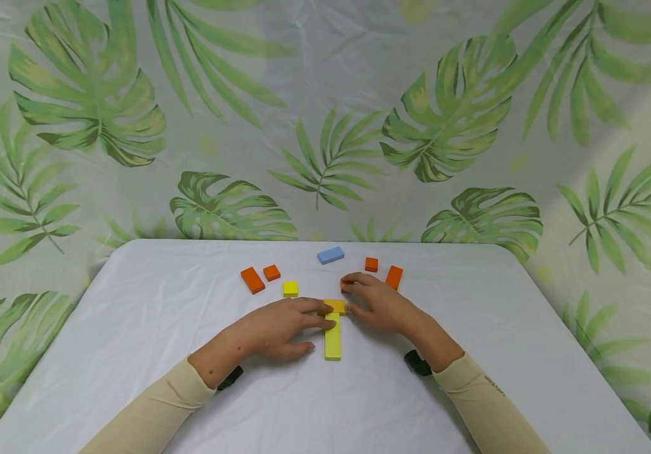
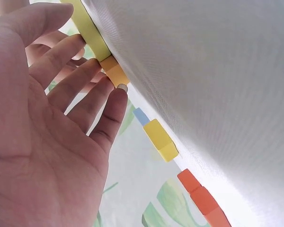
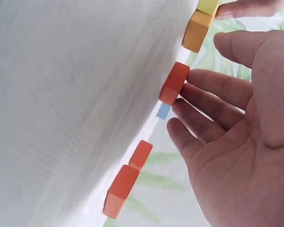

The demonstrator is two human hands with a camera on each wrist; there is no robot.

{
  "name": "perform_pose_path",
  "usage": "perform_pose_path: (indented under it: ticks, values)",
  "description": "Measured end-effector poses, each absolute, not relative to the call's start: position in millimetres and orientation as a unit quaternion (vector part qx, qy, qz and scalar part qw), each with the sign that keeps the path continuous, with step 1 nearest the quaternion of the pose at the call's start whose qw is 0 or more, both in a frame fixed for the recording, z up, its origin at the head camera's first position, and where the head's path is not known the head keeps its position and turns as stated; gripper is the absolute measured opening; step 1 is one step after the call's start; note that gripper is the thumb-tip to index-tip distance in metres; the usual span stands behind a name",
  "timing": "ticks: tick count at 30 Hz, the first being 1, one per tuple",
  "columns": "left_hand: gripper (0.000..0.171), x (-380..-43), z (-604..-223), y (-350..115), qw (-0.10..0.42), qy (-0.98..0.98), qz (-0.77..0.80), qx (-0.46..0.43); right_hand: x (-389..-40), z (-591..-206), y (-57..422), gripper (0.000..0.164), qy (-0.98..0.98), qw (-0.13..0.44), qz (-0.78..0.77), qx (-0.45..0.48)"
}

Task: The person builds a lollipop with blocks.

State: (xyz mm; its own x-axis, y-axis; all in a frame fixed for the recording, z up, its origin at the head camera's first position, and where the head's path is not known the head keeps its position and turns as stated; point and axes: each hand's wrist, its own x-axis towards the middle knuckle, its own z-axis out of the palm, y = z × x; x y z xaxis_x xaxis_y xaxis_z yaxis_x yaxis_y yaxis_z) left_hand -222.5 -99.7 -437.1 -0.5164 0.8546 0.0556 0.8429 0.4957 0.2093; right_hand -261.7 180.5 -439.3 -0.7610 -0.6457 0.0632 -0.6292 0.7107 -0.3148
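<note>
While the left hand spreads its fingers over the middle of the table, its fingertips meet the long yellow block and the amber block across its far end. Just beyond, the right hand touches a reddish block with parted fingers. Near the table's far edge I see a blue block, with orange blocks to either side and a small yellow block nearer.
</note>
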Motion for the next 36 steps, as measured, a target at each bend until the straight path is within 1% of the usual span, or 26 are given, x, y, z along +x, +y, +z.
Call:
perform_pose_path:
  ticks: [4,10,22,31,36]
  values:
    - [0.051,-222.6,-437.4,-100.2,0.025,0.863,0.11,0.493,-259.3,-439.4,179.3,0.043,0.923,0.022,-0.163,-0.348]
    - [0.051,-222.8,-438.5,-100.7,0.022,0.859,0.114,0.499,-255.5,-439.1,177.8,0.041,0.919,0.03,-0.172,-0.354]
    - [0.051,-222.3,-438.8,-100.9,0.021,0.859,0.111,0.5,-253.0,-439.2,173.3,0.048,0.913,0.053,-0.165,-0.369]
    - [0.051,-221.1,-437.3,-101.6,0.025,0.86,0.117,0.495,-249.2,-438.4,170.7,0.045,0.908,0.034,-0.159,-0.387]
    - [0.051,-221.2,-437.8,-102.0,0.027,0.859,0.121,0.496,-247.3,-437.4,169.8,0.044,0.907,0.034,-0.162,-0.386]
